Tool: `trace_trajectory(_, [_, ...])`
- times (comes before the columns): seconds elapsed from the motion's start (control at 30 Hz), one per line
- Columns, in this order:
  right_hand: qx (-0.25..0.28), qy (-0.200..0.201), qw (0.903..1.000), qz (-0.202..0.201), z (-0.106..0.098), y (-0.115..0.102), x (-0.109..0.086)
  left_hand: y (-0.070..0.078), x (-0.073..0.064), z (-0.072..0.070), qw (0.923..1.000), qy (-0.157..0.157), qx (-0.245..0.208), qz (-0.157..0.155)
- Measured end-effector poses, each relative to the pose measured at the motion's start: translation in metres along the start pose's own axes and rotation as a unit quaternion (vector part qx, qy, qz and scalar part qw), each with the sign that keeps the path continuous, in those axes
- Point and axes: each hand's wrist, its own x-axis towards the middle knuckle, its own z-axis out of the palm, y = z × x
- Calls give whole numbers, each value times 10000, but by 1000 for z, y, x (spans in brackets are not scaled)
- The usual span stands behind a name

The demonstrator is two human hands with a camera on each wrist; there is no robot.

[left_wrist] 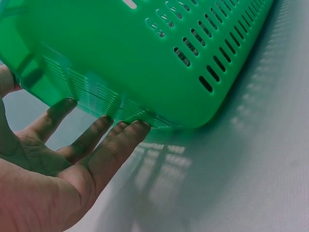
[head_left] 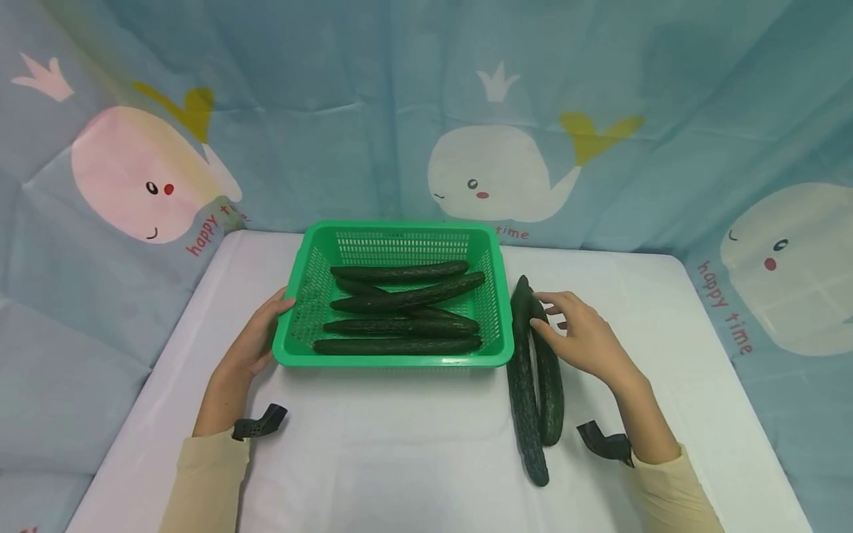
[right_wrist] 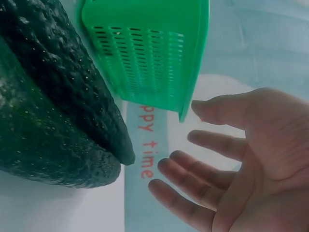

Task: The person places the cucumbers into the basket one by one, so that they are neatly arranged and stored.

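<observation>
Head view: two loose cucumbers lengthwise front to back, right fingers parted, left fingers gripping basket.

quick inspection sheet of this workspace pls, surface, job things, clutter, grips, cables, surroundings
surface: white table
job's things: green basket holding five cucumbers; two loose cucumbers on the table, right of it
clutter: nothing seen
left grip: holds the basket's left end, thumb at the rim
right grip: at the loose cucumbers' far ends, fingers not closed on either
cables: nothing seen
surroundings: blue curtain with whales and "happy time" lettering
</observation>
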Motion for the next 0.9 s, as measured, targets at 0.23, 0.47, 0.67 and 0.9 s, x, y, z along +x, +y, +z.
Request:
trace_trajectory(0.23, [14,18,9999,98,5,7,-5,-2,1,-1,10000,16,42,-46])
trace_trajectory(0.47, [13,-79,9994,345,10,16,-12,-2,1,0,10000,-63,36,49])
trace_trajectory(0.67, [-28,-94,9987,492,15,23,-18,-3,2,0,9999,-92,42,108])
trace_trajectory(0.9, [107,-165,9985,513,23,31,-24,-2,1,0,9999,-106,-2,79])
